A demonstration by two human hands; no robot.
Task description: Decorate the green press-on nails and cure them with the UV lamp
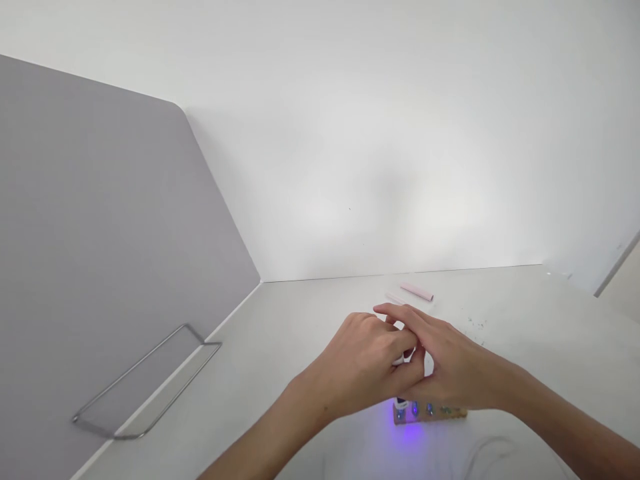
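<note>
My left hand (367,363) is closed, its fingers curled around a small white device (399,360) that they mostly cover. My right hand (453,363) meets it from the right, with fingers bent over the left fingertips and the thumb close underneath; whatever it pinches is hidden. Below the hands lies a tan strip (433,417) bearing several shiny blue-green pieces (415,408). A white end with a dark patch (401,403) shows just above the strip's left part. Violet light glows on that part and on the table in front.
Behind the hands lie a pale pink tube (417,291) and a thinner pale stick (395,298). Tiny crumbs (477,323) are scattered at the right. On the left stand a grey panel (100,233) and a bent metal wire frame (150,380). A white wall (325,167) closes off the back.
</note>
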